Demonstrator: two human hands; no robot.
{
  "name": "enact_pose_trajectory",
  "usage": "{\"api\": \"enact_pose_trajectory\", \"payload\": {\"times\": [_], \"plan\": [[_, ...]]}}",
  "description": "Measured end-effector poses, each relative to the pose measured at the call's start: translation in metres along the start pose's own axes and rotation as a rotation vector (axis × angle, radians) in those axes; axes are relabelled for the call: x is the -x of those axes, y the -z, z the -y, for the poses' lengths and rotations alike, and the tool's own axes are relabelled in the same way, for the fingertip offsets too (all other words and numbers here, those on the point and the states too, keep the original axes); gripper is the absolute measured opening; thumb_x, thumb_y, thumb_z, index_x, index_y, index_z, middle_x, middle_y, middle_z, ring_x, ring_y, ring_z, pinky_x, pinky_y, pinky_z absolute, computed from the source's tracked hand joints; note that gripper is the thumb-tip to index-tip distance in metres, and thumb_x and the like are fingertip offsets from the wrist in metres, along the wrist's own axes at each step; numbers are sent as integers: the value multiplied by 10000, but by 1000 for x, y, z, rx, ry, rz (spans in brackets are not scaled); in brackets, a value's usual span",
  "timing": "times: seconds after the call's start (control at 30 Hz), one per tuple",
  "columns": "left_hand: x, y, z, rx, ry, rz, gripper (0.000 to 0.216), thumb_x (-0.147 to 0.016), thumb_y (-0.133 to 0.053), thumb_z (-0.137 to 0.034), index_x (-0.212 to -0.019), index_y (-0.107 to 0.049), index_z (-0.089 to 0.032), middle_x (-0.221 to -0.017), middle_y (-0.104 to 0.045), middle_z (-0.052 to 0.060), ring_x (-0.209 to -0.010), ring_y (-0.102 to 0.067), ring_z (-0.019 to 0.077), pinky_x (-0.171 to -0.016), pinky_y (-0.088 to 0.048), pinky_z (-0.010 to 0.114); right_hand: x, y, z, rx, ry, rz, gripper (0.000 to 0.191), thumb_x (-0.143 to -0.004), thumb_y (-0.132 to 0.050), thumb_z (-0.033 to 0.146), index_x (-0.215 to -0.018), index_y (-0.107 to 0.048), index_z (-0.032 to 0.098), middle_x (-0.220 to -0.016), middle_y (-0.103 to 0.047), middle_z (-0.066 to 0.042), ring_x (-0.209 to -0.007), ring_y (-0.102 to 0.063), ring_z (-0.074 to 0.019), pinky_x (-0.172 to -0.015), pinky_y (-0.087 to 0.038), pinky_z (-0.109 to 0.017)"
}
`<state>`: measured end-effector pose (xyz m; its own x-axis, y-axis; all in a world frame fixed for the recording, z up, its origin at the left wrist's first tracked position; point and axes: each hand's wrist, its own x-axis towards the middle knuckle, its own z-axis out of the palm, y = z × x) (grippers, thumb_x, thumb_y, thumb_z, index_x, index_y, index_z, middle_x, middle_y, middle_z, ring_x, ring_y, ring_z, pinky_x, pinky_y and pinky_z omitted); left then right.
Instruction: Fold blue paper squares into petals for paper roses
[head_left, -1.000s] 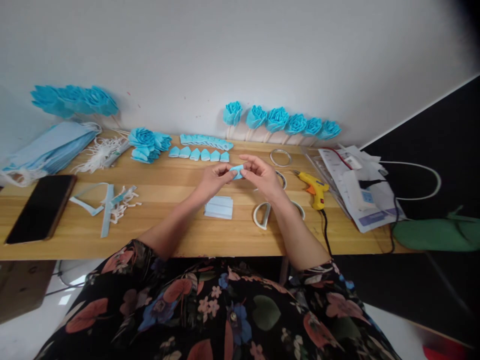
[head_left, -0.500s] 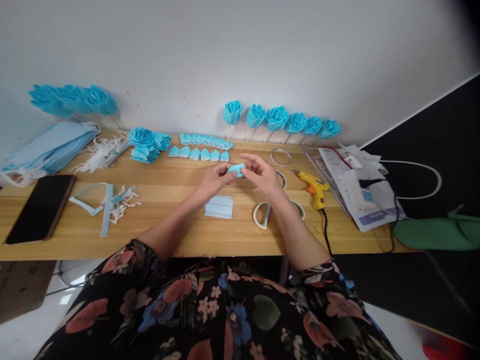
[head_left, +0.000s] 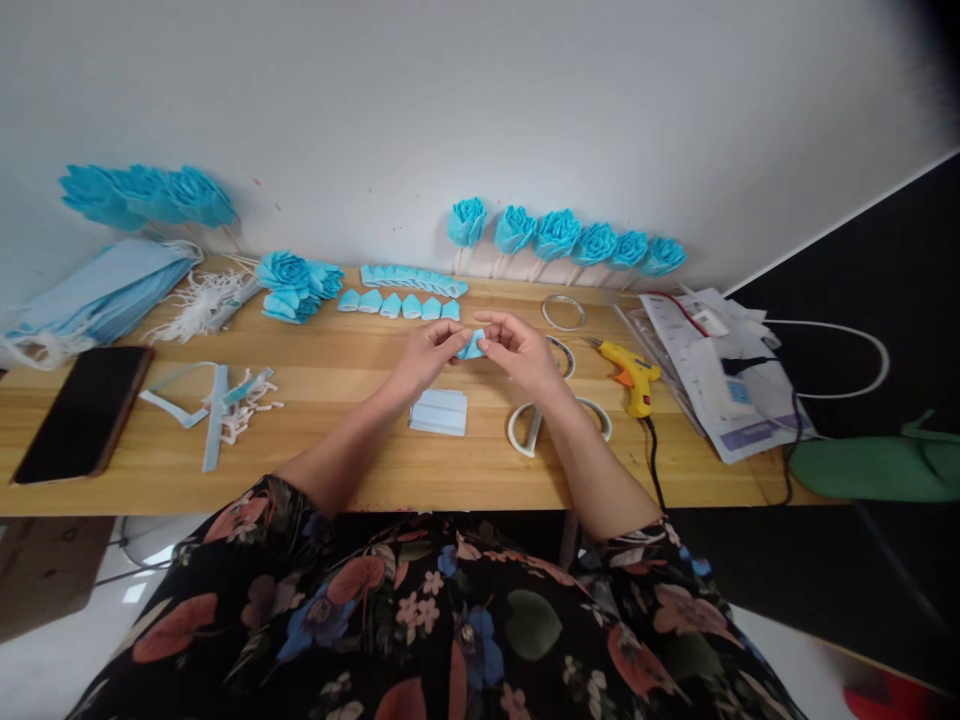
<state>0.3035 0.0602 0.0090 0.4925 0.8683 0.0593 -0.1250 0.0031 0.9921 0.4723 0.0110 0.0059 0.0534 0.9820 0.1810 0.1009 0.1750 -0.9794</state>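
Note:
My left hand (head_left: 424, 357) and my right hand (head_left: 519, 351) meet above the middle of the wooden table (head_left: 360, 455). Both pinch a small light-blue folded piece (head_left: 472, 346) between thumb and fingers. Just below the hands a stack of light-blue rectangles (head_left: 439, 411) lies flat on the table. A row of small folded blue petals (head_left: 397, 305) lies beyond the hands, with a longer overlapped strip of petals (head_left: 414, 280) behind it.
Blue paper-like roses (head_left: 559, 238) lean on the wall. More roses (head_left: 294, 283) lie left. A yellow glue gun (head_left: 632, 372), scissors (head_left: 534, 422), tape rings (head_left: 562, 312), papers (head_left: 720, 385), a phone (head_left: 82, 410), blue masks (head_left: 94, 295) and cut scraps (head_left: 217, 400) lie around.
The hands have drawn slightly closer together on the blue piece, folding it smaller. Everything on the table stays put.

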Motion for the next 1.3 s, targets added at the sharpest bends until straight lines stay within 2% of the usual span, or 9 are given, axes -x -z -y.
{"api": "enact_pose_trajectory", "payload": {"times": [0.4,0.6,0.8,1.07,1.3], "plan": [[-2,2,2,0,8,-8,415,-730,-740,-585,-722,-653,-180,-695,-558,-2,-672,-523,125,-625,-490,256,-2,2,-2,38,-12,-3,431,-754,-761,376,-1152,-687,229,-852,-651,4,-784,-611,-148,-768,-507,-296],[-3,3,4,-68,-29,12,331,-737,-750,-507,-776,-713,-180,-713,-612,3,-667,-503,121,-633,-442,256,-2,2,-4,33,-17,-13,418,-746,-747,343,-1143,-683,230,-828,-640,14,-769,-609,-144,-761,-508,-296],[-3,4,7,-81,-28,24,304,-755,-741,-469,-769,-692,-169,-730,-627,9,-672,-509,119,-659,-435,264,-3,2,-3,29,-25,-18,425,-736,-754,349,-1135,-681,220,-818,-652,15,-770,-621,-145,-772,-517,-299],[-2,3,5,-142,7,17,328,-728,-759,-485,-742,-679,-167,-668,-599,-3,-610,-468,108,-576,-367,252,-2,2,-3,36,-33,-27,416,-739,-735,342,-1136,-682,228,-799,-632,22,-741,-593,-135,-729,-496,-282],[-1,3,2,-184,39,5,204,-772,-712,-352,-714,-657,-164,-640,-586,-13,-588,-456,99,-567,-353,247,-2,2,-3,82,-15,-17,387,-790,-716,384,-1142,-687,226,-781,-613,19,-708,-566,-134,-703,-494,-286]]}}
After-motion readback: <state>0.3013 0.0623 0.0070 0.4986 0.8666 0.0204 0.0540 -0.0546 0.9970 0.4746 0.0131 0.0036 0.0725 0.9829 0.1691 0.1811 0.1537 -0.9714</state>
